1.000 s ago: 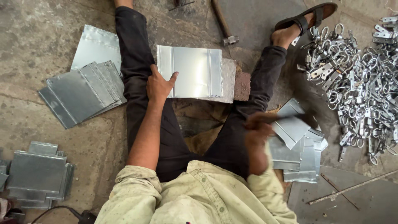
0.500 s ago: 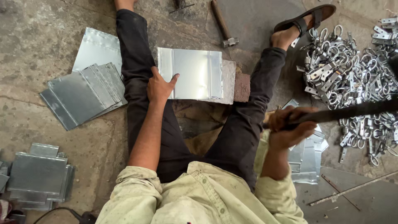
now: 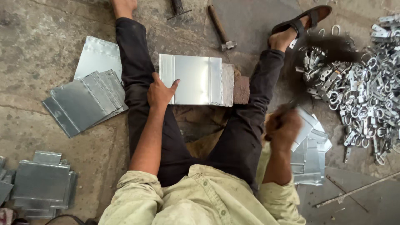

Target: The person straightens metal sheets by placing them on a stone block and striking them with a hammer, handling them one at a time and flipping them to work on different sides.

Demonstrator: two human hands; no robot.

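I sit on the floor with my legs spread. A shiny folded metal sheet (image 3: 196, 79) lies flat between them, its right edge over a rusty brown block (image 3: 241, 89). My left hand (image 3: 160, 92) rests on the sheet's left edge with the thumb spread, pressing it down. My right hand (image 3: 283, 129) is raised beside my right knee, blurred, and closed on a dark long-handled tool. The tool's far end (image 3: 333, 48) is a dark smear over the hardware near my right foot.
A second hammer (image 3: 221, 29) lies on the floor beyond the sheet. Stacks of cut sheets sit at left (image 3: 83, 102), lower left (image 3: 41, 183) and by my right hip (image 3: 310, 154). A heap of metal rings and clasps (image 3: 366, 91) fills the right side. A thin rod (image 3: 354, 191) lies lower right.
My right hand has lifted the long tool from beside the right-hand sheets and swung it up and away, from pointing right to pointing toward my right foot. My left hand stays on the sheet.
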